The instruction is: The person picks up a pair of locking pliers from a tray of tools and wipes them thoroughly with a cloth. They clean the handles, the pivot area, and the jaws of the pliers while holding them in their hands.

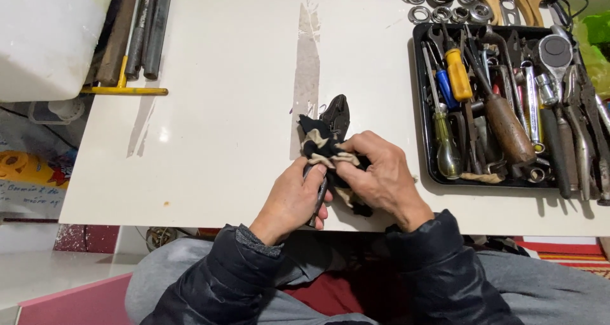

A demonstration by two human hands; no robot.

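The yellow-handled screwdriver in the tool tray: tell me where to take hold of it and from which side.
Take the yellow-handled screwdriver by its yellow handle, from above. It lies on top of the other tools in the black tray, handle exposed, while its shaft runs up among wrenches.

I see blk pliers (335,114), blk/beige rag (323,148), white table (222,109), blk tray (424,166) w/ yellow & blue screwdrivers (457,74).

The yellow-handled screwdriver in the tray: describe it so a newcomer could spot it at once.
Look to the black tool tray at the right of the white table. In its upper left part, the yellow-handled screwdriver lies beside a blue-handled screwdriver. It has the only solid bright yellow grip there; the wooden-handled tool is brown and larger.
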